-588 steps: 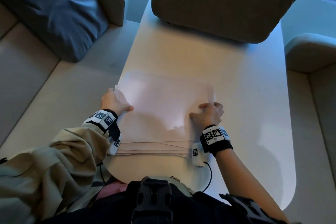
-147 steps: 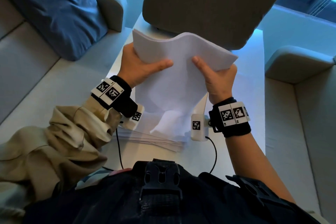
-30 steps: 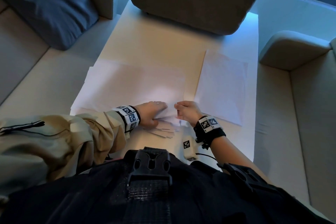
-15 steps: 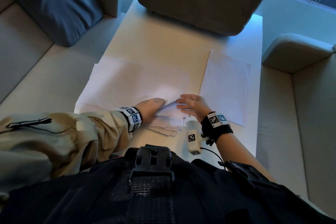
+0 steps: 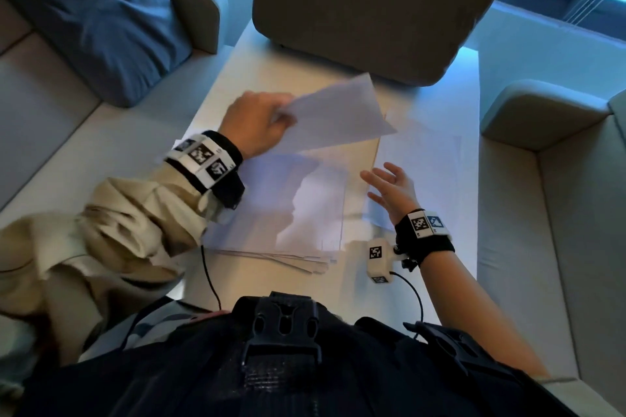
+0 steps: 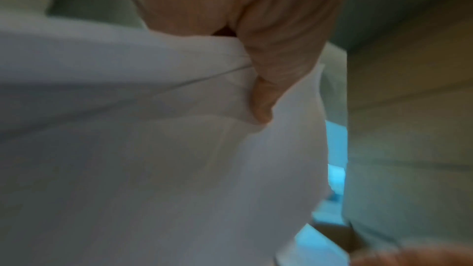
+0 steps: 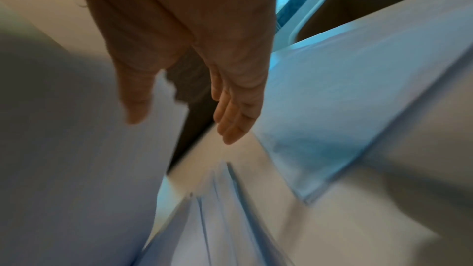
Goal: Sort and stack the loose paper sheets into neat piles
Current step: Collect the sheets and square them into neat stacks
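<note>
Head, left hand: I see my left hand [image 5: 255, 127] raised over the tabletop [image 5: 359, 247], fingers closed on the near edge of 1 sheet [image 5: 335, 120], which tilts up toward the far side.
Head, right hand: my right hand [image 5: 393, 191] hovers low with fingers spread and straight, holding nothing, between the 2 piles.
Head, piles: the left pile [image 5: 288, 213] lies in front of me, its near edges fanned and uneven; the right pile [image 5: 423, 166] lies flat just beside it, near the tabletop's right edge.
Head, surroundings: a grey cushion [image 5: 372, 7] sits at the far end of the tabletop, a blue cushion [image 5: 95, 13] on the sofa to my left.
Left wrist: blurred; the thumb [image 6: 276, 80] presses on the sheet [image 6: 153, 149], which fills most of the view. The other fingers are hidden behind the paper.
Right wrist: blurred; the fingers [image 7: 232, 120] are straight and apart, clear of the paper; the fanned pile edges [image 7: 217, 219] show below, the right pile [image 7: 345, 98] off to the right.
</note>
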`<state>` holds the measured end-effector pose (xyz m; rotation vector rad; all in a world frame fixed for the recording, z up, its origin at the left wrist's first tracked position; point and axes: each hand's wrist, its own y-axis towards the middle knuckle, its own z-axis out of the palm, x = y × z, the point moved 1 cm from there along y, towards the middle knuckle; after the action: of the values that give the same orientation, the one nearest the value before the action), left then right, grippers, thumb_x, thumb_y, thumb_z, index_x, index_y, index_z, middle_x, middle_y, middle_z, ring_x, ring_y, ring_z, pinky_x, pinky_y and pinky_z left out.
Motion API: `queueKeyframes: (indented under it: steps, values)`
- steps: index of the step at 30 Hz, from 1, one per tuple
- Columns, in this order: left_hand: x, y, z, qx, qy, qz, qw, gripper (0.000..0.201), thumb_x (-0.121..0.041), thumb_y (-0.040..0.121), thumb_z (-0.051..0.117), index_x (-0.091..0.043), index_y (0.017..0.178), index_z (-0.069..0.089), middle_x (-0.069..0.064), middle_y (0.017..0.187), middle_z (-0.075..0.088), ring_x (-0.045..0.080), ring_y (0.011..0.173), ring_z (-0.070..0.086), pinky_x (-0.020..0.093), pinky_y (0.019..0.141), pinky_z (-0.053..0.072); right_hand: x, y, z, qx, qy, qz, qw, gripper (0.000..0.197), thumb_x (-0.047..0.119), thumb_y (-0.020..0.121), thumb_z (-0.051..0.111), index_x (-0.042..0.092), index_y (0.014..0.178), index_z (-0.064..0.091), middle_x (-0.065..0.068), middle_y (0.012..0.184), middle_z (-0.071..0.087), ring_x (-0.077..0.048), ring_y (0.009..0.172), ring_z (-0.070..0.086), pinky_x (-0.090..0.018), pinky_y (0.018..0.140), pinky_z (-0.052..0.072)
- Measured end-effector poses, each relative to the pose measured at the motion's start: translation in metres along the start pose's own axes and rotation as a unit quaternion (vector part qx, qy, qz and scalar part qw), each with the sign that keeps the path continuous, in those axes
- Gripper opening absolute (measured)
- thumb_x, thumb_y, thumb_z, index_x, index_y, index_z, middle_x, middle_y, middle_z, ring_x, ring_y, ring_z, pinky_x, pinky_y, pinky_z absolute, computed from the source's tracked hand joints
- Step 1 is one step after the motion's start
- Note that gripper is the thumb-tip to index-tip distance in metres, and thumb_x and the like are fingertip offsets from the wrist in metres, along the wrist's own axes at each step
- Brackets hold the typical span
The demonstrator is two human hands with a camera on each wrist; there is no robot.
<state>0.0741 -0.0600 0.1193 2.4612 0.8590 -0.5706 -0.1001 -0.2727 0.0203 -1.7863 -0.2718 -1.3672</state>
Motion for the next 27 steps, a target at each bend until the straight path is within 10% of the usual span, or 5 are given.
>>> queueKeyframes:
  steps: [4,9,19,27]
  values:
    - [-0.002,0.014,-0.032,-0.059,-0.194,-0.051,0.978,0.031,-0.038,0.074,0.067,-0.008,0.081,0.068,0.005,0.073,0.061,0.001,0.06,0.05,0.022,0.058,0.039,0.032,-0.002,0.018,0.029,0.037,-0.057,0.997,0.094,0.015,0.069,0.083,0.014,0.144,0.027,-0.005,0.145,0.04,-0.022,0.13,0.043,-0.046,0.105,0.041]
    - [-0.006,0.006,-0.029,-0.125,-0.352,-0.096,0.923,0.022,-0.018,0.075,0.078,-0.021,0.093,0.066,-0.029,0.074,0.067,-0.011,0.072,0.063,0.013,0.069,0.051,0.08,-0.019,0.033,0.06,0.098,-0.195,0.974,0.061,0.011,0.058,0.084,0.013,0.113,0.058,-0.001,0.104,0.07,-0.019,0.1,0.065,-0.033,0.086,0.052]
    - [-0.012,-0.001,-0.04,-0.233,-0.407,-0.108,0.876,0.027,-0.015,0.069,0.082,-0.025,0.084,0.063,-0.03,0.073,0.067,-0.009,0.073,0.063,0.013,0.07,0.05,0.107,-0.058,0.052,-0.015,0.096,-0.304,0.948,0.022,-0.001,0.072,0.078,0.011,0.087,0.068,0.009,0.082,0.073,-0.008,0.077,0.068,-0.022,0.07,0.054]
    - [-0.008,-0.008,-0.054,-0.188,-0.427,-0.049,0.883,0.041,-0.029,0.06,0.083,-0.024,0.096,0.064,-0.02,0.083,0.069,0.001,0.079,0.064,0.02,0.074,0.051,0.104,-0.069,0.056,0.009,0.048,-0.309,0.95,0.048,-0.001,0.066,0.082,0.004,0.108,0.06,-0.006,0.1,0.069,-0.014,0.09,0.068,-0.028,0.076,0.055]
